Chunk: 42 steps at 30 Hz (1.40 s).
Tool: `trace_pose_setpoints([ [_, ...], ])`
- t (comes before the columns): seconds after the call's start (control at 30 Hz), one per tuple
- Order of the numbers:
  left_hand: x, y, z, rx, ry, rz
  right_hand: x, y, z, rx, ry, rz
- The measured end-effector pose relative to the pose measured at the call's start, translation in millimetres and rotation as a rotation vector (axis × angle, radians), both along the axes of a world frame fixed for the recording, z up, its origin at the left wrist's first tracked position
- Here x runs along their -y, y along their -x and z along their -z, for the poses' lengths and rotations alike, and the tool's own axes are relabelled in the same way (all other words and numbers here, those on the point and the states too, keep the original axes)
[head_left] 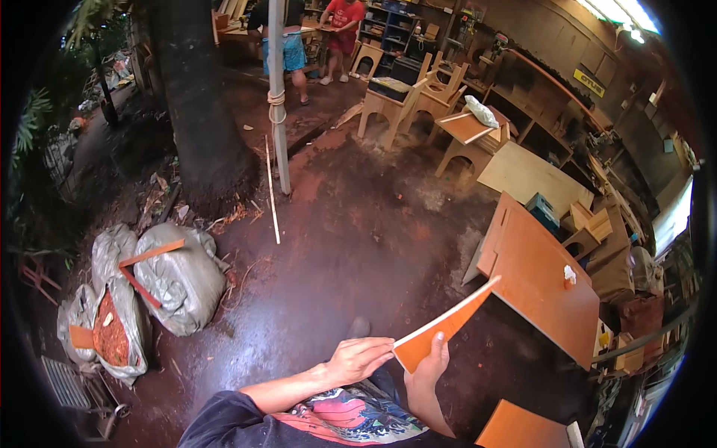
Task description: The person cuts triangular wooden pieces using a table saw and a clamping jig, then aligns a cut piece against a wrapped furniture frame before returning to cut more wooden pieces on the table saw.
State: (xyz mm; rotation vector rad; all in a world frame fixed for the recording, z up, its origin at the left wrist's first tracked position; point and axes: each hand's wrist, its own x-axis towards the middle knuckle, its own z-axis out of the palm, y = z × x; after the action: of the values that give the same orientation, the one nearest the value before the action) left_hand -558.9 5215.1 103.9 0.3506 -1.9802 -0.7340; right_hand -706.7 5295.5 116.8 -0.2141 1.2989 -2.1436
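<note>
I hold a thin orange-faced wooden panel up in front of me, tilted so its pale edge runs up to the right. My right hand grips its lower corner with the thumb on the orange face. My left hand touches the panel's lower left edge with its fingertips. Below my forearms shows a dark sleeve and a colourful printed shirt.
An orange-topped table stands to the right, another orange board lies low right. Grey sacks with scraps sit left. A metal pole and tree trunk rise ahead. Wooden stools and two people are at the back.
</note>
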Motion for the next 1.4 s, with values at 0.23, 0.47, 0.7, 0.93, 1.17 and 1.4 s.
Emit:
trace_pose_setpoints([
  [0.23, 262, 118, -1, 0.087, -0.03, -0.025, 274, 136, 22, 0.045, -0.051, -0.251],
  [0.47, 514, 125, -20, 0.049, -0.004, -0.504, 609, 154, 1, -0.084, 0.004, -0.638],
  [0.7, 771, 138, 15, 0.007, 0.023, -0.837, 909, 152, 38, -0.086, -0.001, -0.802],
  [0.93, 1037, 185, -11, 0.016, -0.02, -0.543, 1147, 224, 29, -0.064, -0.131, -0.745],
  [1.17, 1272, 193, 25, 0.086, -0.114, -0.696, 1395, 226, 56, 0.082, -0.213, -0.878],
  [1.4, 1455, 142, 7, -0.018, -0.252, -1.146, 1675, 124, 38, -0.319, -0.071, -1.369],
])
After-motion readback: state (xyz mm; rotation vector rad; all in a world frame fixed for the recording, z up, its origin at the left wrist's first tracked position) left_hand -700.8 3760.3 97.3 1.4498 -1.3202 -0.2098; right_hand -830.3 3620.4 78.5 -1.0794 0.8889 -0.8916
